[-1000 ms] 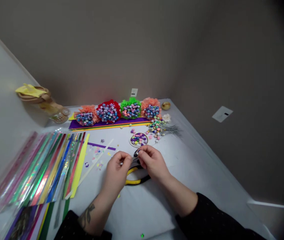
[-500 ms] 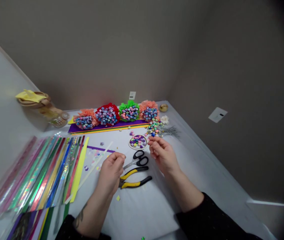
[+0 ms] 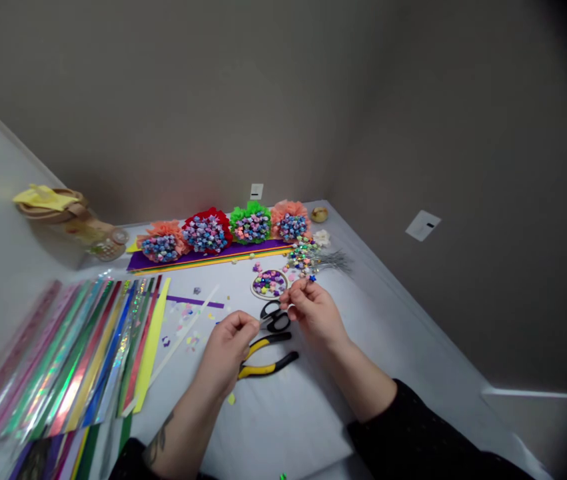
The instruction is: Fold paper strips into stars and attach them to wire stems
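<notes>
My left hand (image 3: pixel 233 347) is closed in a pinch above the pliers, its fingertips pointing right; whatever it may hold is too thin to see. My right hand (image 3: pixel 316 317) is also pinched, just right of the scissors. A small blue star (image 3: pixel 312 278) shows right above its fingers, but I cannot tell if it is held. Below the hands lie black-handled scissors (image 3: pixel 279 321), blades partly hidden by my left hand, and yellow-and-black pliers (image 3: pixel 268 368) with handles spread. Beyond them sits a small round dish (image 3: pixel 252 291) of colourful paper stars (image 3: pixel 270 283).
Flower-like bunches of stars in crepe paper (image 3: pixel 208 232) line the back on coloured sheets (image 3: pixel 203 262). Thin wires (image 3: pixel 336 261) lie at right. Shiny paper strips (image 3: pixel 88 353) cover the left side, near paper scraps (image 3: pixel 188 320). A wooden basket (image 3: pixel 53 203) stands back left.
My hands have come closer together; the right one moved left and down towards the scissors. The blue star sits slightly farther right and lower. The whole view has shifted a little.
</notes>
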### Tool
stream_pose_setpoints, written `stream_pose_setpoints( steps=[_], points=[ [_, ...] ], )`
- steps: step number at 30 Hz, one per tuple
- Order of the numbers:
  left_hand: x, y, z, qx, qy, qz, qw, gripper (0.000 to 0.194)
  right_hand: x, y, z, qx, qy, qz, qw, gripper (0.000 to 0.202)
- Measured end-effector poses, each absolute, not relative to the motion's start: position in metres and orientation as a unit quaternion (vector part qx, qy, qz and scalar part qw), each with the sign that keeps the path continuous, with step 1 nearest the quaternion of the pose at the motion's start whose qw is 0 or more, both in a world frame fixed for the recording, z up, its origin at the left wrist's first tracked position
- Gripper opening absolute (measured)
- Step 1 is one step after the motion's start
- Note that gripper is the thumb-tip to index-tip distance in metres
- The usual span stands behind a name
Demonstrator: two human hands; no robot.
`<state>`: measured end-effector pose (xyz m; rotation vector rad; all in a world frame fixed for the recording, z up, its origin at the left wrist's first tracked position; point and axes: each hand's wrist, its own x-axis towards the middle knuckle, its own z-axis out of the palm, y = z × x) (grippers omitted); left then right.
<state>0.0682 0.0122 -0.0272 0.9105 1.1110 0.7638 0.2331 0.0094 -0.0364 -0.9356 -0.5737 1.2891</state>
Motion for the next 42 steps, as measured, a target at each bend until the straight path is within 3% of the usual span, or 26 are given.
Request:
stream_pose_setpoints(
  steps=[12,24,29,31,33,34,36,39,42],
  points=[
    [0.063,0.014,-0.021,0.433,0.448,0.281,0.730,0.025,0.239,0.009,-0.031,-0.411,-0.230,0.622,0.625,0.035],
    [0.063,0.010,-0.025,0.520,0.452,0.304,0.658,0.020,0.219,0.000,-0.034,-0.394,-0.215,0.679,0.581,0.031],
    [0.063,0.010,-0.025,0.565,0.460,0.317,0.607,0.017,0.217,-0.005,-0.035,-0.402,-0.268,0.648,0.589,0.031],
    [0.063,0.011,-0.026,0.602,0.455,0.309,0.578,0.015,0.233,-0.004,-0.030,-0.438,-0.339,0.587,0.591,0.028],
    [0.062,0.013,-0.027,0.638,0.457,0.304,0.540,0.014,0.263,0.005,-0.021,-0.541,-0.463,0.410,0.570,0.020],
    [0.061,0.014,-0.027,0.653,0.460,0.306,0.519,0.015,0.281,0.012,-0.015,-0.619,-0.530,0.281,0.507,0.015],
    [0.059,0.015,-0.029,0.674,0.465,0.315,0.479,0.018,0.315,0.030,-0.005,-0.747,-0.611,0.055,0.256,0.018],
    [0.057,0.018,-0.032,0.692,0.463,0.324,0.449,0.023,0.343,0.060,0.006,-0.776,-0.609,0.018,0.161,0.018],
    [0.054,0.021,-0.035,0.700,0.452,0.338,0.437,0.023,0.341,0.075,0.017,-0.773,-0.619,0.007,0.136,0.013]
  ],
)
